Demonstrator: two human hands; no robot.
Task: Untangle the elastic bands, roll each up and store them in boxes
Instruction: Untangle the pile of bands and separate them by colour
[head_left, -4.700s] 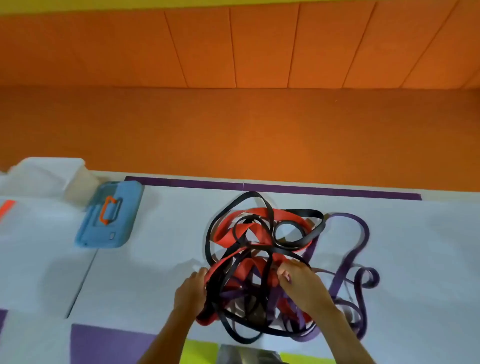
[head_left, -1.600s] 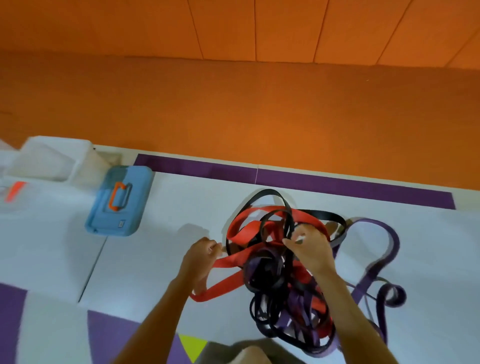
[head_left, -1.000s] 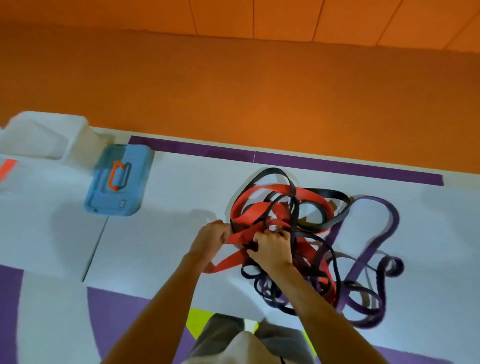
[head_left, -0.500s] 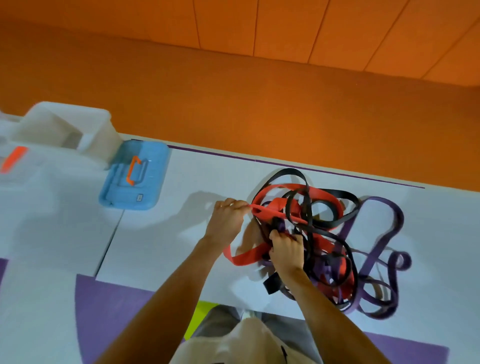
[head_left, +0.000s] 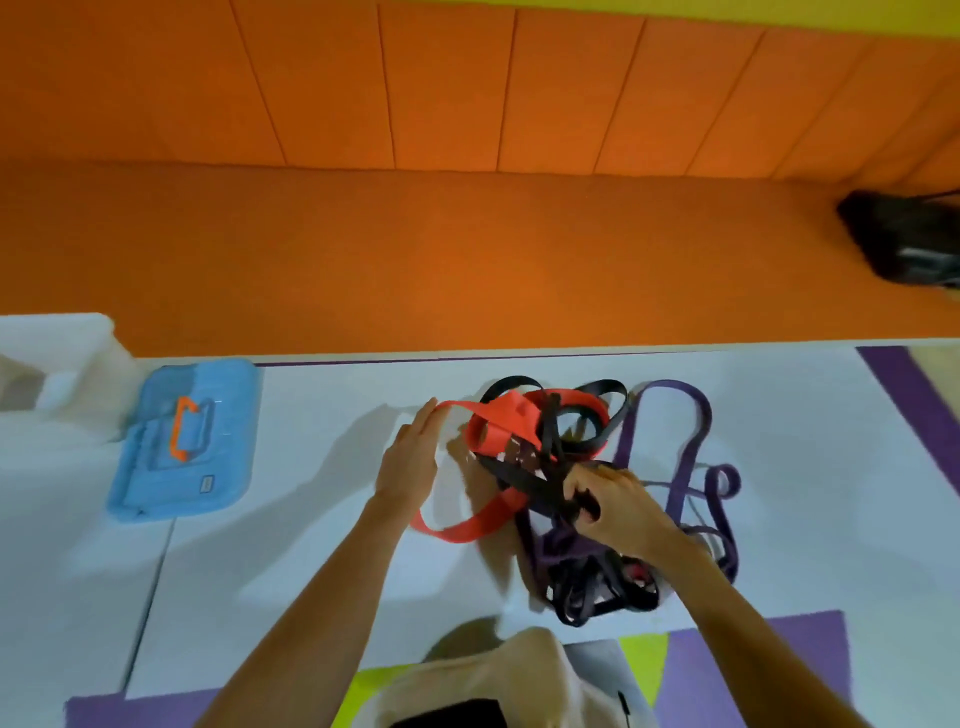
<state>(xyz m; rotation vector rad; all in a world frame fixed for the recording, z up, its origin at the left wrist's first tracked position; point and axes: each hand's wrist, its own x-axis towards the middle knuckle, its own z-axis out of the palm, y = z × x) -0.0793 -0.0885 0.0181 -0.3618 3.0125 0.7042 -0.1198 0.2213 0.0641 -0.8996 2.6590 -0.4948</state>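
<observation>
A knot of elastic bands lies on the white mat in front of me. A wide red band (head_left: 511, 423) loops out of its left side, a black band (head_left: 524, 480) crosses the middle, and a purple band (head_left: 693, 441) trails to the right. My left hand (head_left: 410, 457) is inside the red loop with its fingers stretched out straight, the band running over the fingertips. My right hand (head_left: 610, 501) is closed on the black band at the centre of the knot. A closed blue box (head_left: 184, 436) with an orange handle lies on the mat at the left.
A white open container (head_left: 78, 364) stands at the far left, beside the blue box. Orange padded floor and wall run behind the mat. A black bag (head_left: 906, 241) sits on the orange floor at the far right. Purple and yellow mat patches lie near my body.
My left hand has unclenched and now spreads the red loop leftward on straight fingers. My right hand has shifted right onto the black band. The camera view has swung right, bringing the black bag in.
</observation>
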